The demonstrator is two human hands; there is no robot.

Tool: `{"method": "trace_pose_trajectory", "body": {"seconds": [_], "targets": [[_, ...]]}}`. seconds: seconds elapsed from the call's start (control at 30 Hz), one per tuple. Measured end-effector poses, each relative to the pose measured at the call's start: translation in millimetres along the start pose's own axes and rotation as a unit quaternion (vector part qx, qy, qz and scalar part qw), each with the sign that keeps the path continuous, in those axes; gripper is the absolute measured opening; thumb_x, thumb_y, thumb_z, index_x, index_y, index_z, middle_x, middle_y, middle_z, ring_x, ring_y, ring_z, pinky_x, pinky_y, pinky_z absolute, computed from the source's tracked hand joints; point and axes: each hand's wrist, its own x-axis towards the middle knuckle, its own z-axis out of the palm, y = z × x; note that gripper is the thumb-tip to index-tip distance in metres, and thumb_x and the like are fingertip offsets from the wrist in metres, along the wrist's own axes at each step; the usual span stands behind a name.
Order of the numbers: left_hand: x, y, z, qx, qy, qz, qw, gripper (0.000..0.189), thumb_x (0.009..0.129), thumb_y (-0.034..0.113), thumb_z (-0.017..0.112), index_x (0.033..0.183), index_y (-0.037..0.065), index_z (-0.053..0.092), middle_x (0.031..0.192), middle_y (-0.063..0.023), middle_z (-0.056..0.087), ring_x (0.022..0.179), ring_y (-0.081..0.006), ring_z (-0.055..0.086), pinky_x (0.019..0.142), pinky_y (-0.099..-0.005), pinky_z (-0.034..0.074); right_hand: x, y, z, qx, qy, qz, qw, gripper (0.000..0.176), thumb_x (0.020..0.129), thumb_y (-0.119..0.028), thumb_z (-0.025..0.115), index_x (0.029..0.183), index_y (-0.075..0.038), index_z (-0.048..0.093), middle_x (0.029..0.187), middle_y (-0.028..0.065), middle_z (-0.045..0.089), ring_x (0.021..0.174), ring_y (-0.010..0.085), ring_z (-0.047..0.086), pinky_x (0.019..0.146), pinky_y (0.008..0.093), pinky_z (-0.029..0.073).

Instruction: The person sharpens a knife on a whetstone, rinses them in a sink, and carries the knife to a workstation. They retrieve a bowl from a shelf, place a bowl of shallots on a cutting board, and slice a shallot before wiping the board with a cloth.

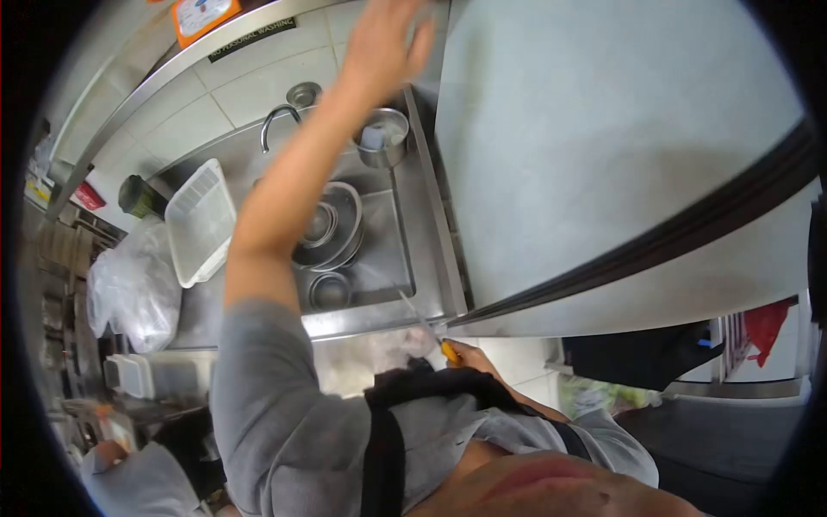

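My left arm reaches up across the sink [441, 258]. My left hand [385, 52] is near the wall at the top; it is blurred, the thumb stands apart, and the other fingers are cut off by the frame edge. Low by my body, my right hand [472, 355] is closed on the yellow handle of a knife [449, 351], whose thin blade points toward the sink's front edge. Metal bowls [349, 207] are stacked in the basin, partly behind my left forearm, with a smaller round bowl [330, 291] beside them.
A metal pot [383, 153] stands at the sink's back right, near the tap [274, 121]. A white plastic basket [200, 224] and a clear plastic bag [136, 284] are on the left. A large pale panel [603, 155] borders the sink's right side. Another person's sleeve [142, 482] shows lower left.
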Motion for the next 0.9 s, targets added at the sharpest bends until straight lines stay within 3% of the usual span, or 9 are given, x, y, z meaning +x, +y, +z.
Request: {"method": "trace_pose_trajectory", "body": {"seconds": [0.13, 0.23, 0.3, 0.37, 0.47, 0.53, 0.57, 0.63, 0.9], "targets": [[-115, 34, -84, -0.1, -0.017, -0.101, 0.99, 0.021, 0.089, 0.007, 0.062, 0.108, 0.003, 0.068, 0.106, -0.0093, 0.07, 0.095, -0.021, 0.066, 0.083, -0.0324, 0.052, 20, -13, 9, -0.051, 0.03, 0.042, 0.997, 0.048, 0.084, -0.012, 0.062, 0.13, -0.002, 0.053, 0.096, 0.026, 0.066, 0.081, 0.0374, 0.066, 0.076, 0.0405, 0.052], [-160, 30, -162, -0.169, 0.068, -0.399, 0.899, 0.016, 0.086, 0.009, 0.065, 0.099, 0.004, 0.069, 0.092, -0.0068, 0.07, 0.082, -0.0138, 0.065, 0.075, -0.0272, 0.05, 14, -44, 3, -0.006, 0.036, 0.067, 0.997, 0.046, 0.084, -0.014, 0.065, 0.128, -0.002, 0.056, 0.092, 0.0247, 0.067, 0.077, 0.0327, 0.066, 0.073, 0.0392, 0.052], [-131, -1, -260, -0.116, 0.178, -0.087, 0.973, 0.033, 0.097, 0.018, 0.044, 0.094, -0.004, 0.068, 0.089, -0.0138, 0.067, 0.074, -0.0215, 0.062, 0.067, -0.0277, 0.048, 18, -23, 13, -0.015, 0.075, 0.033, 0.997, 0.046, 0.082, -0.012, 0.066, 0.126, -0.003, 0.057, 0.093, 0.0236, 0.067, 0.077, 0.0328, 0.065, 0.073, 0.0383, 0.052], [-101, 1, -359, -0.122, 0.182, -0.051, 0.974, 0.033, 0.096, 0.011, 0.04, 0.095, -0.011, 0.065, 0.091, -0.022, 0.067, 0.076, -0.024, 0.064, 0.065, -0.0287, 0.049, 23, -26, 16, -0.055, 0.067, 0.082, 0.993, 0.046, 0.081, -0.011, 0.068, 0.126, -0.006, 0.058, 0.099, 0.0232, 0.067, 0.082, 0.032, 0.066, 0.076, 0.0378, 0.051], [-80, 43, -384, -0.064, 0.196, -0.113, 0.972, 0.055, 0.097, 0.023, 0.05, 0.141, -0.005, 0.032, 0.102, -0.0182, 0.06, 0.079, -0.0251, 0.063, 0.053, -0.0255, 0.045, 46, -28, 25, -0.026, 0.093, 0.052, 0.994, 0.046, 0.085, -0.014, 0.067, 0.128, -0.002, 0.056, 0.091, 0.0174, 0.068, 0.073, 0.0238, 0.065, 0.07, 0.0355, 0.052], [-124, 10, -407, 0.371, -0.129, -0.121, 0.912, 0.032, 0.098, 0.009, 0.037, 0.102, -0.003, 0.066, 0.091, -0.011, 0.07, 0.081, -0.0164, 0.065, 0.071, -0.0269, 0.05, 70, -33, 36, 0.083, 0.076, 0.086, 0.99, 0.048, 0.085, -0.01, 0.065, 0.132, -0.002, 0.054, 0.09, 0.0096, 0.067, 0.07, 0.0134, 0.061, 0.061, 0.0279, 0.05], [-167, -18, -389, 0.206, -0.185, -0.131, 0.952, 0.022, 0.095, 0.012, 0.049, 0.101, 0.002, 0.068, 0.091, -0.0056, 0.071, 0.08, -0.0147, 0.064, 0.073, -0.0281, 0.05, 81, -30, 43, 0.141, 0.074, 0.068, 0.985, 0.05, 0.085, -0.008, 0.064, 0.134, -0.003, 0.053, 0.092, 0.0076, 0.066, 0.07, 0.0111, 0.06, 0.058, 0.0256, 0.049], [-231, -16, -298, -0.002, -0.205, -0.446, 0.871, 0.027, 0.089, 0.024, 0.063, 0.108, 0.005, 0.07, 0.095, -0.0086, 0.072, 0.082, -0.0191, 0.065, 0.074, -0.0316, 0.05, 100, -44, 55, 0.163, 0.074, 0.066, 0.982, 0.052, 0.085, -0.006, 0.063, 0.135, -0.002, 0.051, 0.096, 0.007, 0.066, 0.071, 0.0112, 0.061, 0.058, 0.0253, 0.049], [-577, -197, -102, 0.177, -0.536, -0.539, 0.625, 0.034, 0.08, 0.023, 0.064, 0.107, 0.004, 0.071, 0.106, -0.0168, 0.069, 0.104, -0.0328, 0.065, 0.093, -0.0428, 0.05, 123, -31, 75, 0.178, 0.111, 0.092, 0.973, 0.059, 0.085, 0.0, 0.059, 0.141, 0.0, 0.044, 0.106, 0.009, 0.066, 0.073, 0.0118, 0.062, 0.058, 0.0253, 0.05]]}}
